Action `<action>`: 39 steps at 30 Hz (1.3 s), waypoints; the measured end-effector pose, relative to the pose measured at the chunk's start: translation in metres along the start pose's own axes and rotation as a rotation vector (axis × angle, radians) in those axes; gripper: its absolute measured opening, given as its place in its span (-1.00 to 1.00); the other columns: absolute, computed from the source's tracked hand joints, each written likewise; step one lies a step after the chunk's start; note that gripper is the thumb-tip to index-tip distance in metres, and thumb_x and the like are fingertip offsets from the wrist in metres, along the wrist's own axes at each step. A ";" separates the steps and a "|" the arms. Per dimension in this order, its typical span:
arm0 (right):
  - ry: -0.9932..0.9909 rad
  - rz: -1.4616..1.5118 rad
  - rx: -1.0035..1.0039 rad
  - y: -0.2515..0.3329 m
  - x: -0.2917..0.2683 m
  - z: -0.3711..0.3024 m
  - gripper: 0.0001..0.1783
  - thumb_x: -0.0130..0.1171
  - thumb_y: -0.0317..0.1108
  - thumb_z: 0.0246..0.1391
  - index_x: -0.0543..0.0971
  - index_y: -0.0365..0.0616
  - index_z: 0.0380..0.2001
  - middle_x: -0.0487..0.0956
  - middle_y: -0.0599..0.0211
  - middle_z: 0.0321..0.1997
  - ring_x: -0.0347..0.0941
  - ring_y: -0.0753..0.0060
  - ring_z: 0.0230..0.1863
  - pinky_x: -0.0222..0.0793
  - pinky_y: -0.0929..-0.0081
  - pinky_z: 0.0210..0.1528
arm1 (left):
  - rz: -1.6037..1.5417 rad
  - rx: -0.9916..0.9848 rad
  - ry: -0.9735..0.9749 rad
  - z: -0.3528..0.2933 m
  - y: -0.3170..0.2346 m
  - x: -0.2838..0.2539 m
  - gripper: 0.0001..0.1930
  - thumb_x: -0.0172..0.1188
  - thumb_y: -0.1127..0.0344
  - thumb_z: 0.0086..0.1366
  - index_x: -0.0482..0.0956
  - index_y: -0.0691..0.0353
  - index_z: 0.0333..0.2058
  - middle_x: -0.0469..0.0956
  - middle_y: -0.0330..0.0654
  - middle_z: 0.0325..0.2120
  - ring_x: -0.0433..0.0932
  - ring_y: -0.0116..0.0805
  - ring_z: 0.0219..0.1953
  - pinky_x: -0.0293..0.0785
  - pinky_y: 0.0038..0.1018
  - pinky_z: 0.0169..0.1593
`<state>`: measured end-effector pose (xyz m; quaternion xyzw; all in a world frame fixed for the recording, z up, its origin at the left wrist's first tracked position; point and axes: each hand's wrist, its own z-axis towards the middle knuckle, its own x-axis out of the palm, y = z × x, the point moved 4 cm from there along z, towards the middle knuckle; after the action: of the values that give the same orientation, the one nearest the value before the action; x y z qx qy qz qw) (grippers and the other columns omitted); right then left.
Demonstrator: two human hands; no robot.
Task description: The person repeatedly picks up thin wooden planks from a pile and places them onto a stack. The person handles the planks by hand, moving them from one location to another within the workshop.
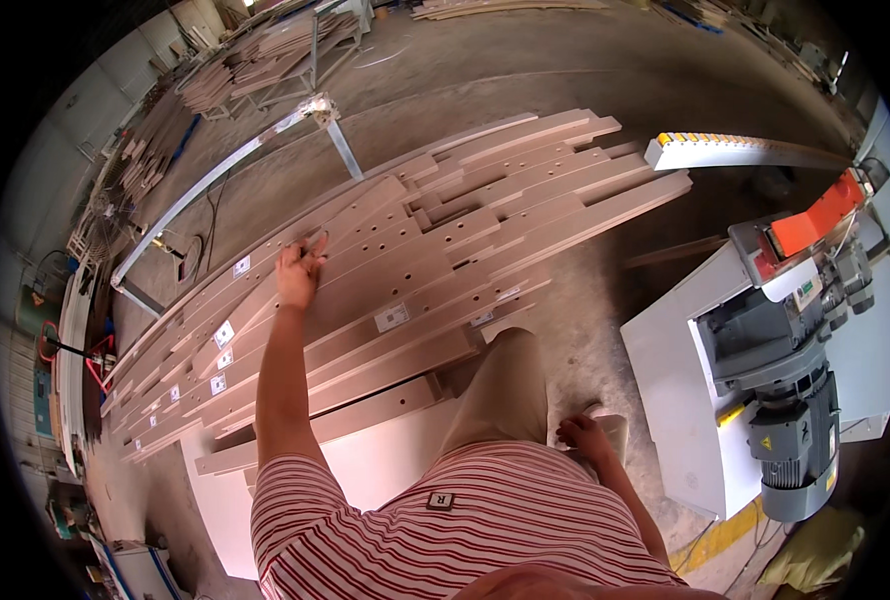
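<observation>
My left hand [299, 272] is stretched out over a broad stack of brown boards [365, 270], its fingers apart and resting on or just above the upper boards. A small dark patch shows between those fingers; whether it is shadow or an object I cannot tell. Round holes are drilled in many boards, and several carry white paper labels [392, 317]. The board ends are staggered at the right. My right hand [585, 437] hangs low beside my right leg, away from the stack, fingers loosely bent and nothing visible in them.
Past the stack stands a metal frame [220, 170]. On the right are a white machine with a grey motor [793, 440] and a roller rail [725, 150] with yellow rollers. A pale panel [385, 447] lies under the near boards. More boards [275, 55] are piled at far left.
</observation>
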<state>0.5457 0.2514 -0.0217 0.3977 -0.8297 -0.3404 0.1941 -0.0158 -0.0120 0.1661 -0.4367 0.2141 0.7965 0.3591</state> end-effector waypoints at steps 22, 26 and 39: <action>-0.029 -0.116 -0.090 -0.023 -0.006 0.014 -0.70 0.09 -0.24 0.16 0.54 -0.30 -0.24 0.62 0.21 -0.37 0.55 0.45 -0.36 0.49 0.48 -0.27 | 0.176 -0.207 0.033 0.030 0.034 0.068 -0.52 -0.11 0.05 0.38 0.20 -0.23 0.27 0.15 -0.19 0.30 0.11 -0.21 0.33 -0.05 -0.04 0.32; -0.207 -0.367 -0.153 -0.024 -0.033 0.023 -0.68 0.10 -0.16 0.13 0.59 -0.23 -0.29 0.63 0.25 -0.42 0.57 0.42 -0.39 0.49 0.43 -0.28 | 0.236 -0.400 0.125 0.005 0.051 0.077 -0.49 -0.18 -0.02 0.40 0.13 -0.20 0.30 0.11 -0.28 0.32 0.05 -0.28 0.36 -0.06 0.09 0.28; -0.379 -0.905 0.014 -0.073 -0.085 0.016 -0.47 0.06 0.06 -0.08 0.54 0.09 -0.04 0.36 0.31 0.22 0.07 0.13 0.35 -0.04 -0.11 0.30 | 0.406 -0.656 0.361 -0.021 0.038 0.080 -0.41 -0.39 -0.26 0.37 0.04 -0.31 0.33 -0.04 -0.26 0.37 -0.03 -0.21 0.38 -0.16 0.27 0.23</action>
<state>0.6262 0.2921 -0.0899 0.6505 -0.5967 -0.4515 -0.1304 -0.0621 -0.0198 0.0882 -0.6094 0.0905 0.7877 -0.0064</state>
